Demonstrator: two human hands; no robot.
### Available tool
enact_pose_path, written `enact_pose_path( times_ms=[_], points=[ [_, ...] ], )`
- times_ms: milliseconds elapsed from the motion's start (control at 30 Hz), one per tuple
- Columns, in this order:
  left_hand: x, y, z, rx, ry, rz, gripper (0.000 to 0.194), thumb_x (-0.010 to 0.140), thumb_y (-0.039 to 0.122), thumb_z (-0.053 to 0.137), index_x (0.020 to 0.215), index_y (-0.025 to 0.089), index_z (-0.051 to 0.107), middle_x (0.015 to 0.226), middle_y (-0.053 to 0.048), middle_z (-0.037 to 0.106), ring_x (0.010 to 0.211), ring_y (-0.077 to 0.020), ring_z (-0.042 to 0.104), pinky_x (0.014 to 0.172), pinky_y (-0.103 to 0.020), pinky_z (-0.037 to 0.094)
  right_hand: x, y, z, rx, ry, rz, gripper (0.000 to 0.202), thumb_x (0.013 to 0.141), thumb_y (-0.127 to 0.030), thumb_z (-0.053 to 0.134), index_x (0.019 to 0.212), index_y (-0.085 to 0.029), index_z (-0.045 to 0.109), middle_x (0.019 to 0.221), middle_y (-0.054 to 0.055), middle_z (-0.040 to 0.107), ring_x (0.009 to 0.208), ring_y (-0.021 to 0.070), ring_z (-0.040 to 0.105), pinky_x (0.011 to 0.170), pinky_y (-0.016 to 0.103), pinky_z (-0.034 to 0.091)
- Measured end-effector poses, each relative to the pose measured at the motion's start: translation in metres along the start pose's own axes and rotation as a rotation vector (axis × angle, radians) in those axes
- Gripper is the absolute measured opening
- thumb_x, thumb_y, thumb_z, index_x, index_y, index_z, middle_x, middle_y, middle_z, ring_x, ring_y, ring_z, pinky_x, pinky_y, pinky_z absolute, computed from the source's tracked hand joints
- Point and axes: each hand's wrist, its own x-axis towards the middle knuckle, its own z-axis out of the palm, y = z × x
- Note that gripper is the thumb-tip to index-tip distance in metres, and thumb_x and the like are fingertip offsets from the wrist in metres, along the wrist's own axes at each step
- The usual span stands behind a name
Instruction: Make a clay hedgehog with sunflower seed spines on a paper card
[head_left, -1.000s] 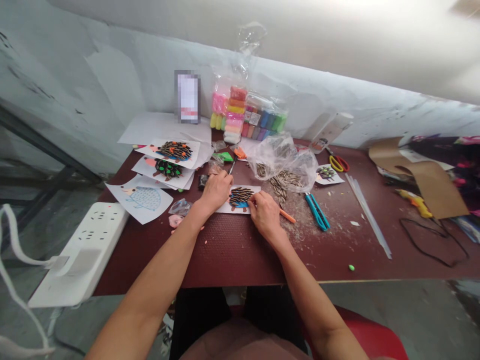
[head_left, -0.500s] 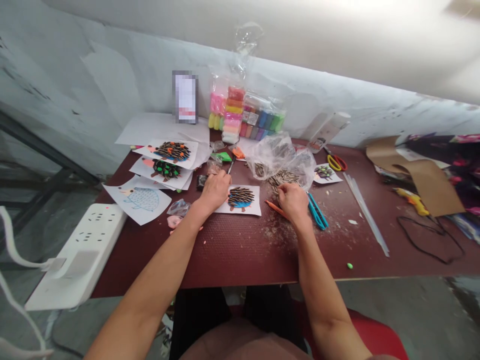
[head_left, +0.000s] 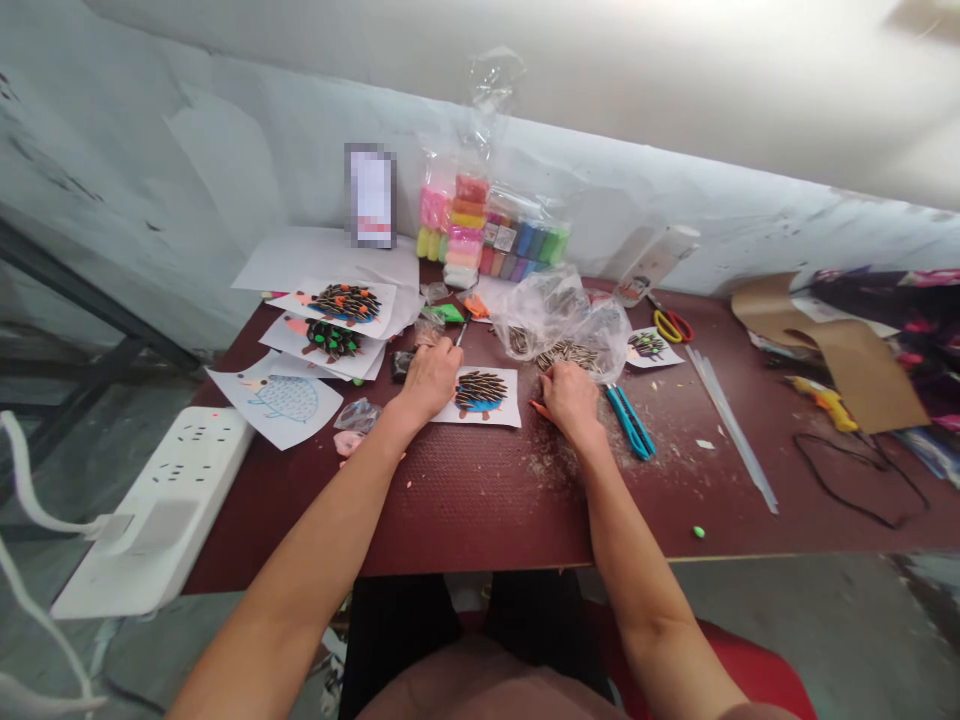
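My left hand (head_left: 433, 378) is closed at the left side of a white hedgehog card (head_left: 508, 412), its curled fingers over the card's edge and hiding the animal's head. The hedgehog has a blue body covered with slim dark spines. My right hand (head_left: 571, 398) is closed just to the right of this card, at the near side of a pile of slim striped pieces like sunflower seeds (head_left: 566, 354). Its fingertips point away, so what they pinch is hidden. An orange pointed tool (head_left: 538, 408) shows partly beneath the right hand. A blue utility knife (head_left: 630, 425) lies beside it.
Finished-looking hedgehog cards (head_left: 345, 303) and a drawn hedgehog sheet (head_left: 289, 400) lie left. Behind are a clear plastic bag (head_left: 555, 305) and packs of coloured clay (head_left: 465, 235). Scissors (head_left: 673, 325), glue sticks (head_left: 731, 430) and a yellow glue gun (head_left: 825, 402) lie right; a power strip (head_left: 180, 500) stands left.
My right hand has moved slightly left and toward the card, now covering more of the orange tool. My left hand has stayed at the card, which is almost unmoved.
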Motion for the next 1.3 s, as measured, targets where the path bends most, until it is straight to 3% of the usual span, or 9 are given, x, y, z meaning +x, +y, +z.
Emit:
enact_pose_path(
  times_ms=[300, 400, 633, 867, 1300],
  points=[
    [0.001, 0.0, 0.001, -0.008, 0.026, 0.019, 0.027, 0.099, 0.014, 0.045, 0.105, 0.013, 0.071, 0.112, -0.014, 0.066, 0.1, -0.0267, 0.062, 0.09, -0.04, 0.045, -0.005, 0.003, 0.002, 0.283, 0.18, -0.117, 0.016, 0.096, -0.02, 0.046, 0.094, -0.019, 0.062, 0.098, 0.013, 0.069, 0.09, 0.0251, 0.06, 0.08, 0.034, 0.043],
    [0.0, 0.0, 0.0, -0.025, 0.032, 0.01, 0.028, 0.101, 0.016, 0.044, 0.107, 0.013, 0.071, 0.113, -0.014, 0.066, 0.1, -0.0266, 0.062, 0.09, -0.04, 0.045, -0.015, -0.002, -0.004, 0.415, 0.14, -0.078, 0.017, 0.095, -0.026, 0.048, 0.096, -0.019, 0.064, 0.087, 0.009, 0.071, 0.079, 0.0227, 0.061, 0.074, 0.032, 0.043],
    [-0.004, 0.003, -0.002, -0.06, 0.034, 0.004, 0.03, 0.101, 0.016, 0.043, 0.106, 0.014, 0.073, 0.112, -0.014, 0.066, 0.1, -0.0261, 0.062, 0.089, -0.039, 0.045, -0.046, -0.012, -0.008, 0.734, -0.01, -0.154, 0.021, 0.087, -0.029, 0.056, 0.094, -0.02, 0.074, 0.084, 0.004, 0.075, 0.072, 0.0183, 0.063, 0.073, 0.029, 0.048],
    [-0.005, 0.006, -0.006, -0.029, 0.008, -0.004, 0.032, 0.102, 0.017, 0.042, 0.108, 0.013, 0.073, 0.114, -0.014, 0.066, 0.1, -0.0267, 0.064, 0.089, -0.039, 0.046, -0.056, -0.021, 0.0, 0.687, 0.001, -0.169, 0.015, 0.089, -0.028, 0.063, 0.083, -0.02, 0.074, 0.081, 0.004, 0.075, 0.072, 0.0181, 0.064, 0.072, 0.028, 0.046],
    [-0.005, 0.005, -0.002, -0.045, 0.036, -0.011, 0.034, 0.101, 0.015, 0.041, 0.107, 0.015, 0.074, 0.114, -0.015, 0.064, 0.098, -0.0269, 0.063, 0.088, -0.04, 0.046, -0.059, -0.013, 0.002, 0.34, -0.017, -0.262, 0.017, 0.097, -0.019, 0.059, 0.089, -0.021, 0.073, 0.094, 0.007, 0.072, 0.089, 0.0207, 0.064, 0.078, 0.029, 0.044]
  ],
)
